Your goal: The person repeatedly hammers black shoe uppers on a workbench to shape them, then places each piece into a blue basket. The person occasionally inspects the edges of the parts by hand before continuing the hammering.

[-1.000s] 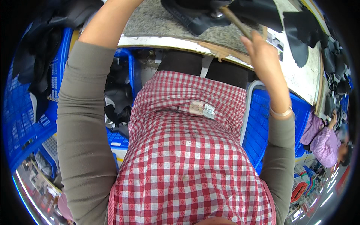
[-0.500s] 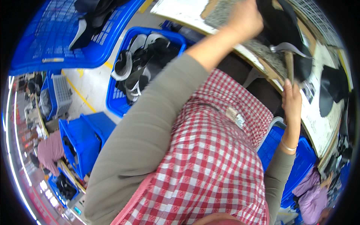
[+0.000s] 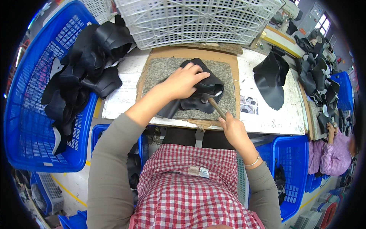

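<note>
Olive sleeves (image 3: 112,171); red-white checked apron (image 3: 190,198); thin bangle (image 3: 254,162).

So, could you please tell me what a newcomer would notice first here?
Probably the blue basket at left, heaped with black pieces. Then, centrally, the hammer in the right fingers, its head at a folded workpiece under the left fingers, atop a speckled slab. Behind stands a white mesh crate.

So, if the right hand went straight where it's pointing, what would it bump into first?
Probably the black piece on the speckled slab: the right hand points forward and leftward, and its hammer would get there first. The hammer's head may be touching it; depth is unclear.
</note>
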A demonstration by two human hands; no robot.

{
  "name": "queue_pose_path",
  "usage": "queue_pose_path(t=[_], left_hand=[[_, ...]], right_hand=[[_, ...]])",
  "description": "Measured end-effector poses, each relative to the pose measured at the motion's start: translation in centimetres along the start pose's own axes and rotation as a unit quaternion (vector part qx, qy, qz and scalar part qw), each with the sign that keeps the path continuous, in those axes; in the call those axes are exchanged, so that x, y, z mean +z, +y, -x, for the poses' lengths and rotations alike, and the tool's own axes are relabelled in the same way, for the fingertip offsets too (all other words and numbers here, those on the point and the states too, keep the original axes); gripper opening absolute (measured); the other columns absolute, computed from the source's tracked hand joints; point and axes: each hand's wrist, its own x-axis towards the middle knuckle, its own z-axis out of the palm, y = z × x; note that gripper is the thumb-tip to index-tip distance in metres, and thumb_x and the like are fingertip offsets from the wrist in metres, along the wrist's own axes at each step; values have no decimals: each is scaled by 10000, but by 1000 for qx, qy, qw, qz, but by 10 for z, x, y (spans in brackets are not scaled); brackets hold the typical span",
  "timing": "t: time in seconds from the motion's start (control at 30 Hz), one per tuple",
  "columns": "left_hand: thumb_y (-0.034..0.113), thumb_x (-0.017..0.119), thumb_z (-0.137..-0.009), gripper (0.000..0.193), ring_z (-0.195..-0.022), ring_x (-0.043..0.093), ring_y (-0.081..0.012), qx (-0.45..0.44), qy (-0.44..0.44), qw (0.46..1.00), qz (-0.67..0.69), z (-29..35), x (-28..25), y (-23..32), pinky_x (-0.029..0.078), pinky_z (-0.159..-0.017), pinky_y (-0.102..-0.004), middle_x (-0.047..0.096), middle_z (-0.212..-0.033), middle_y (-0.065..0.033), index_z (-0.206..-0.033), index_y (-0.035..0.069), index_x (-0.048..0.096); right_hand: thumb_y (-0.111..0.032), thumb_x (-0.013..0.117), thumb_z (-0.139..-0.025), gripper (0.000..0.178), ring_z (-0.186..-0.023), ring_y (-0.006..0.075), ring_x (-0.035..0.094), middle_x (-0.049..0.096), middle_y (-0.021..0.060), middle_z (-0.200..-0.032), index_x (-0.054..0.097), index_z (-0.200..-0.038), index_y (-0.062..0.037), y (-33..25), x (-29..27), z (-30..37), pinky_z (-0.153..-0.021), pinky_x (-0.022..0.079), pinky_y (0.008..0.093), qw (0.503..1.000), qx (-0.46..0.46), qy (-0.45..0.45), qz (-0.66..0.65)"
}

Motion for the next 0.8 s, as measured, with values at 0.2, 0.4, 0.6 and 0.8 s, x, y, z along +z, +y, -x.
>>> queue_pose_path(t=[0.2,0.4,0.6,0.8], left_hand=[[307,746,-909,716,-1417,395,-425,-111,63,990,-65,8,45,-46,370,-1119,-613,441,-1519,-206,-1557,270,445],[291,705,-935,635,-1135,652,-261,99,157,950,-251,-7,19,-1,464,-1011,-442,694,-1186,-93,-1529,362,493],[294,767,-894,927,-1020,709,-427,-137,-52,988,44,54,37,2,571,-893,-491,686,-1260,-205,-1644,331,224],[396,685,-976,790,-1397,506,-380,-159,-15,959,235,58,49,-35,403,-1151,-435,528,-1506,-216,-1643,294,274]], right_hand=[[-247,630,-1023,287,-600,461,649,631,252,-632,563,-1020,32,21,36,21,-521,507,531,999,0,43,8],[-263,627,-1024,289,-603,460,662,644,242,-632,555,-991,15,20,40,12,-528,528,523,999,2,46,27],[-292,607,-1035,297,-652,471,669,651,256,-675,540,-1003,-4,6,10,3,-571,524,553,1000,-9,7,-19],[-351,574,-1055,358,-687,478,676,659,264,-705,558,-1017,4,3,-12,-5,-585,535,538,996,15,68,-50]])
